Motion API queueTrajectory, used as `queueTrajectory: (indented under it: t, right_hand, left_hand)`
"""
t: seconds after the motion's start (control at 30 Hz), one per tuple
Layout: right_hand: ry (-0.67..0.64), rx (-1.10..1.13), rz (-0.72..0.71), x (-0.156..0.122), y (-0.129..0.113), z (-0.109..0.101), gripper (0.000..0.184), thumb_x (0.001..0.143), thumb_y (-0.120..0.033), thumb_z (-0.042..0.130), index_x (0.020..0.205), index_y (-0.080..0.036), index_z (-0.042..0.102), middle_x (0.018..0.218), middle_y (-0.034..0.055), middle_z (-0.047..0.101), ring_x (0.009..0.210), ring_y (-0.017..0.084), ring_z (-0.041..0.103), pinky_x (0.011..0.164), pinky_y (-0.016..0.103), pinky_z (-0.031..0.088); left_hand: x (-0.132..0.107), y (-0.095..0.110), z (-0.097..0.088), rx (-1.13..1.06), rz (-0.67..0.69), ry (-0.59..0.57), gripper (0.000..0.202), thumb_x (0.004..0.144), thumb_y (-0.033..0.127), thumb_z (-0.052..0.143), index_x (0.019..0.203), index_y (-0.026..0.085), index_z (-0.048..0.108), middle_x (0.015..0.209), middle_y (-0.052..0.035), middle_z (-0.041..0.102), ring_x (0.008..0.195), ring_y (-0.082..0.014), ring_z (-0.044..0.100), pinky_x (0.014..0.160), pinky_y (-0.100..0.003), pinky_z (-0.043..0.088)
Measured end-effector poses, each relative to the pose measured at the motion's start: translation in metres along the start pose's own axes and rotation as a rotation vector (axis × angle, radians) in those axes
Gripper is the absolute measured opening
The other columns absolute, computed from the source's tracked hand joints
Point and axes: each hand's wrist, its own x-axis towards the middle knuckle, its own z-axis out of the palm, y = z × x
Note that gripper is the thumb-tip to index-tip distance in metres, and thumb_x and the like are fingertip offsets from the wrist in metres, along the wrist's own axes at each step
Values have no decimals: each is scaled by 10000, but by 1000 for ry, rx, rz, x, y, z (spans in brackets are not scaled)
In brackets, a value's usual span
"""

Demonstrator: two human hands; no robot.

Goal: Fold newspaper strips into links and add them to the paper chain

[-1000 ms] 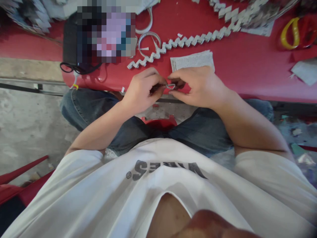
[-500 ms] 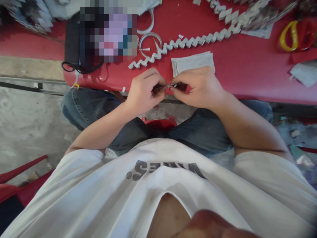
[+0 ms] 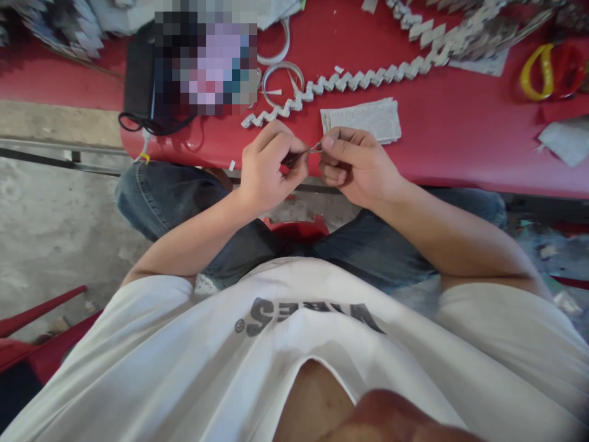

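Observation:
Between my hands is a small folded strip of printed paper point(image 3: 315, 149), held over the near edge of the red table. My left hand point(image 3: 271, 169) pinches one end, its fingers curled. At the other end, my right hand point(image 3: 361, 166) grips the strip between thumb and forefinger, the other fingers bent below. Just beyond my right hand lies a stack of cut paper pieces point(image 3: 368, 118) with print on them. A zigzag chain of folded paper point(image 3: 359, 80) stretches across the table behind, its near end close to my left hand.
Two rolls of tape point(image 3: 300, 77) lie by the chain's near end. At the left sit a black case point(image 3: 138, 80) with a cord and a blurred-out object. Yellow-and-red-handled scissors point(image 3: 538, 73) and a crumpled paper piece point(image 3: 568, 138) are on the right of the red table point(image 3: 460, 141).
My right hand has turned and drawn back from the paper stack, so its thumb now shows on top of the strip. The left hand keeps its pinch, nearly still.

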Motion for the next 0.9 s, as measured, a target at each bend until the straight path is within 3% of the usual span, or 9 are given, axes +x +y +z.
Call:
queueTrajectory:
  t: [0.2,0.4,0.5,0.6,0.7,0.8,0.9]
  right_hand:
    - [-56,5,36,3,0,-1,689,747,-700,1014,764,-265,480,622,-118,261,519,76,189,504,288,181]
    - [-203,-19,46,6,1,-9,665,756,-728,1005,845,-282,520,644,-125,264,507,82,239,519,320,295]
    - [-183,-37,7,8,2,-10,677,793,-766,950,853,-288,474,691,-102,324,531,95,271,525,325,320]
    - [-78,-121,-198,8,5,-9,646,813,-788,911,855,-294,497,740,-65,420,571,130,338,526,331,350]
    - [-36,-275,-451,4,7,-8,526,793,-671,1000,1007,-303,692,868,-17,609,688,173,518,627,355,481]
    - [12,-484,-519,-4,9,-8,426,920,-644,927,1144,-312,783,1016,30,732,842,222,675,787,411,593]
    - [89,-668,-550,-12,11,-8,341,1056,-636,783,1138,-307,818,1015,39,771,828,234,724,806,435,620]
  left_hand:
    - [0,-5,9,-46,-15,-6,331,1141,548,532,1021,268,662,1072,-77,673,997,-215,754,935,-480,672]
    - [1,-3,15,-56,-18,-27,438,1157,616,462,1021,256,672,1058,-88,689,1048,-247,788,943,-519,687]
    - [2,-2,12,-76,-40,-71,406,1140,625,507,1066,266,681,1101,-98,700,1111,-279,790,956,-544,681]
    - [3,-2,6,-82,-39,-93,355,1136,610,532,1106,290,683,1115,-92,708,1156,-290,782,973,-560,671]
    - [2,0,4,-78,-44,-67,360,1164,602,468,1133,308,672,1091,-77,712,1148,-271,780,967,-550,667]
    - [-2,5,9,-65,-72,0,402,1181,602,406,1119,302,667,1034,-66,705,1113,-251,786,939,-530,678]
    - [-6,9,15,-105,-89,24,420,1174,609,428,1070,285,675,1012,-70,711,1094,-258,796,931,-548,688]
